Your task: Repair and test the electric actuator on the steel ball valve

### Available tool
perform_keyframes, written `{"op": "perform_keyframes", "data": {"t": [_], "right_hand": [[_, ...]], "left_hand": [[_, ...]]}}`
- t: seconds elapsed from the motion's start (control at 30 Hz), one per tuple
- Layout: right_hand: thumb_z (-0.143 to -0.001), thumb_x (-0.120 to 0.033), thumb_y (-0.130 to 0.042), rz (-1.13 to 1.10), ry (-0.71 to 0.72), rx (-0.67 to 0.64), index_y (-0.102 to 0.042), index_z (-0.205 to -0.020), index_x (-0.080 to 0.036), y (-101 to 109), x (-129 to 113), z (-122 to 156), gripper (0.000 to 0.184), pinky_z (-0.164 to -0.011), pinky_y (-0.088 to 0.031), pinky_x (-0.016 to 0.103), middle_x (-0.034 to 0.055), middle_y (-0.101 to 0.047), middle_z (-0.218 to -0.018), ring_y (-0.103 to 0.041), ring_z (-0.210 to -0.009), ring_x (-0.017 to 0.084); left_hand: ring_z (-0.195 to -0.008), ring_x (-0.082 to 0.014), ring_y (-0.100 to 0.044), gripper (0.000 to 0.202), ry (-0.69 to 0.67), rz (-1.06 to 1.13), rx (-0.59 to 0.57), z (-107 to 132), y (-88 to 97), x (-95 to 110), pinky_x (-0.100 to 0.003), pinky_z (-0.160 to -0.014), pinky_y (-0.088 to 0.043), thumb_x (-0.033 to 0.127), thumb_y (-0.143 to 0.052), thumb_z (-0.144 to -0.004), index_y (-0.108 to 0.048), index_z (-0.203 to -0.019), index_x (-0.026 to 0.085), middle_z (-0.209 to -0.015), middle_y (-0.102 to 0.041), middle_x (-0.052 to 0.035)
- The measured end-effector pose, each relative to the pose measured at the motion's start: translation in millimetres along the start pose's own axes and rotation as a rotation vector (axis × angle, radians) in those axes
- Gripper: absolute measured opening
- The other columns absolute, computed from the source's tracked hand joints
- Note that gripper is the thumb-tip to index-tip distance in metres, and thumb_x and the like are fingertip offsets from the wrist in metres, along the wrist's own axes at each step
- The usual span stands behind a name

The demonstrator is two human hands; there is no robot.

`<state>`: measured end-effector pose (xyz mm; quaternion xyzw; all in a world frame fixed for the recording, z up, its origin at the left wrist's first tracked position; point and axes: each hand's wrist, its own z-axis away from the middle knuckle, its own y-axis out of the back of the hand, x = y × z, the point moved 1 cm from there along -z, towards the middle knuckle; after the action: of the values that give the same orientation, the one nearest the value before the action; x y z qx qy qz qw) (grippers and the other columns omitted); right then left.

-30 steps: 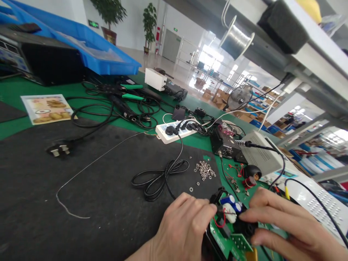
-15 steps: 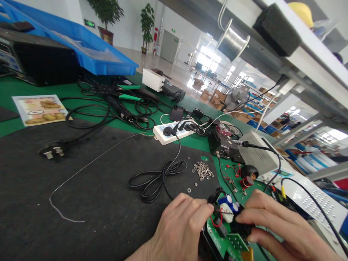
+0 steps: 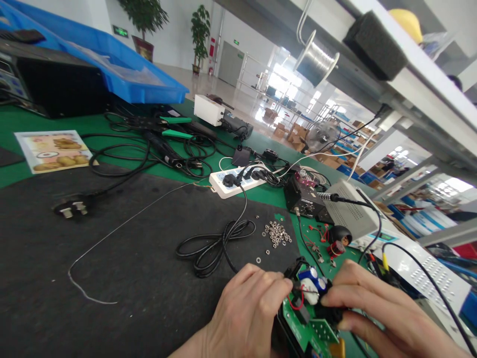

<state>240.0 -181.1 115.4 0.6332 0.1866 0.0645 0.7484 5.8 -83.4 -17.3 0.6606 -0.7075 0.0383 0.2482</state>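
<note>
At the bottom right, a green circuit board (image 3: 298, 325) sits in a black housing (image 3: 285, 338). Blue capacitors (image 3: 312, 276), a white part and a red wire show on the board. My left hand (image 3: 248, 311) is closed round the housing's left side, its fingertips at the upper edge beside the red wire. My right hand (image 3: 376, 303) pinches a black part (image 3: 331, 314) at the board's right side; the fingers hide most of it. A black cable runs down below the right hand.
Small nuts and washers (image 3: 278, 233) lie on the dark mat (image 3: 149, 248), near a coiled black cable (image 3: 219, 248). Behind are a white power strip (image 3: 223, 191) and a soldering station (image 3: 303, 199). A solder wire (image 3: 112, 236) crosses the mat. A solder spool (image 3: 316, 57) hangs overhead.
The camera view has shifted slightly. Both hands keep nearly the same place and grip on the housing and the black part.
</note>
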Motion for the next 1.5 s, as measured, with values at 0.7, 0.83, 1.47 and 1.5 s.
{"op": "perform_keyframes", "data": {"t": [0.7,0.83,1.47,1.5], "right_hand": [[-0.059,-0.043,-0.095,-1.351,-0.211,0.499,-0.052,-0.142,-0.026,-85,-23,-63,0.095,-0.115,-0.044,0.048,0.0121,-0.060,-0.145,-0.054,-0.136,0.035],[-0.052,-0.027,-0.098,-1.519,-0.130,0.429,-0.052,-0.144,-0.031,-73,-3,-87,0.103,-0.118,-0.038,0.046,0.0083,-0.055,-0.151,-0.047,-0.143,0.033],[-0.049,-0.026,-0.103,-1.380,0.245,-0.068,-0.046,-0.154,-0.032,-54,37,-138,0.119,-0.128,-0.010,0.040,0.0060,-0.032,-0.168,-0.022,-0.157,0.025],[-0.051,-0.026,-0.103,-1.381,0.253,-0.076,-0.046,-0.153,-0.034,-54,38,-138,0.117,-0.129,-0.008,0.040,0.0045,-0.030,-0.169,-0.020,-0.158,0.024]], "left_hand": [[-0.062,-0.0211,-0.062,0.066,-0.221,-0.137,0.049,-29,35.5,-12,-0.040,-0.063,-0.052,0.055,-0.061,-0.081,-0.046,-0.129,0.012,-0.081,-0.065,-0.0055],[-0.088,-0.0248,-0.068,0.056,0.140,-0.121,0.035,-33,47.1,-26,-0.041,-0.081,-0.057,0.040,-0.062,-0.086,-0.044,-0.134,0.018,-0.104,-0.066,-0.0096],[-0.094,-0.0216,-0.061,0.022,0.490,0.109,-0.034,-41,50.4,-41,-0.035,-0.082,-0.048,0.033,-0.043,-0.106,-0.061,-0.108,0.020,-0.100,-0.061,-0.0061],[-0.093,-0.0209,-0.060,0.021,0.484,0.103,-0.046,-46,53.3,-42,-0.034,-0.082,-0.048,0.032,-0.044,-0.106,-0.061,-0.105,0.020,-0.099,-0.062,-0.0056]]}}
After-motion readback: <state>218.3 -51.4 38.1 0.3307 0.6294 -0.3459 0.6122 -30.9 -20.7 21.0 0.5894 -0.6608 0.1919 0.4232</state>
